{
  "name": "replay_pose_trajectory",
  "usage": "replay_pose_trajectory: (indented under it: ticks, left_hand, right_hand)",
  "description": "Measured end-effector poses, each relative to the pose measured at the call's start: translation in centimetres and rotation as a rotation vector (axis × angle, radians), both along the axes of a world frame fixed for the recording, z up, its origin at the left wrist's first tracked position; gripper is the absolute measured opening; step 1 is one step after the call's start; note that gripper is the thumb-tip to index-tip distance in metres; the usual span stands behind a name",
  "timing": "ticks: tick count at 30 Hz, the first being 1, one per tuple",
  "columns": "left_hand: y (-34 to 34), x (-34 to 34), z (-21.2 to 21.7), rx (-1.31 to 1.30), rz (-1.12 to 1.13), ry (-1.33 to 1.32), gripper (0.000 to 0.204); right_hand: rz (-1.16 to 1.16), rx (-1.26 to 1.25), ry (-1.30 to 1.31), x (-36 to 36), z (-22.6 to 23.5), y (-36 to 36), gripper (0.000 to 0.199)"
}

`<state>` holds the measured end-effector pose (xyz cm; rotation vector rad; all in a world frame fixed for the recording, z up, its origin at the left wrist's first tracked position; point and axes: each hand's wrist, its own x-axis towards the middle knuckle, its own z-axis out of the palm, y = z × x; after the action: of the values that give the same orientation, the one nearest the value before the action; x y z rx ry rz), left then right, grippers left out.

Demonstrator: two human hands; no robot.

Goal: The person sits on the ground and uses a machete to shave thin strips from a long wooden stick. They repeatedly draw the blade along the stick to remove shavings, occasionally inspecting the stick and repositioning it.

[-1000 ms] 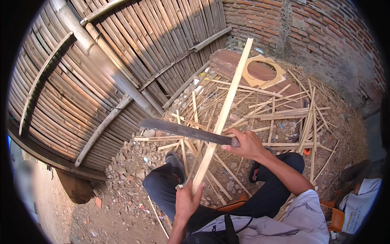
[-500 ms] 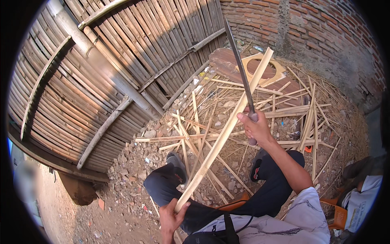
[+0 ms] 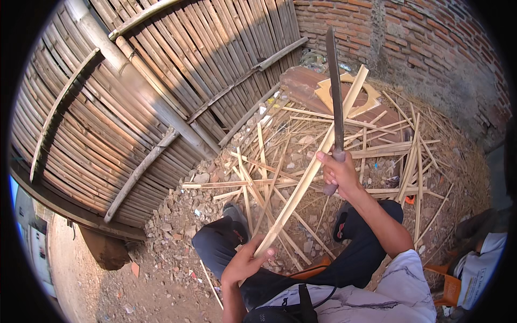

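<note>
Stony ground (image 3: 172, 237), straight pale strip (image 3: 292, 196)

The left hand (image 3: 246, 262) grips the near end of a long pale split strip (image 3: 301, 191), which slants away to the right. The right hand (image 3: 340, 175) holds a machete (image 3: 335, 86) by its handle—blade pointing away, crossing in front of the strip. Beyond, loose strips (image 3: 388, 148) lie scattered on stony ground (image 3: 167, 258), between a cane wall (image 3: 161, 70) and a brick wall (image 3: 420, 32).
</note>
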<state>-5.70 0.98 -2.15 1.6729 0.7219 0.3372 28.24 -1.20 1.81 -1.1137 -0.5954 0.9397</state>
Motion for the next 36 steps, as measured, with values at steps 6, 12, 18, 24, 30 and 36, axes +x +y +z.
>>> replay_pose_trajectory:
  ticks: [6, 12, 18, 24, 30, 36]
  left_hand:
    - [0.1, 1.4, -0.7, -0.411, -0.032, 0.058, 0.042]
    - [0.9, 3.2, 0.3, -0.252, 0.085, 0.090, 0.046]
    - [0.7, 4.4, 0.5, -0.185, 0.126, 0.100, 0.043]
    - [0.6, 4.5, 0.2, -0.110, 0.090, 0.006, 0.040]
    - [0.3, 4.5, 1.5, -0.225, 0.123, 0.039, 0.040]
    - [0.3, 5.1, 1.4, -0.093, 0.128, -0.011, 0.039]
  right_hand:
    - [-0.069, -0.043, -0.386, 1.8, -0.7, -0.7, 0.035]
    - [0.059, -0.159, -1.259, -1.1, -1.6, -3.5, 0.059]
    - [0.202, -0.135, -1.520, -6.0, -4.1, -4.5, 0.058]
    - [0.231, -0.061, -1.498, -6.6, -4.0, -3.5, 0.059]
    - [0.183, 0.012, -1.443, -6.8, -2.8, -3.3, 0.064]
    - [0.198, -0.073, -1.540, -8.2, -1.8, -3.9, 0.062]
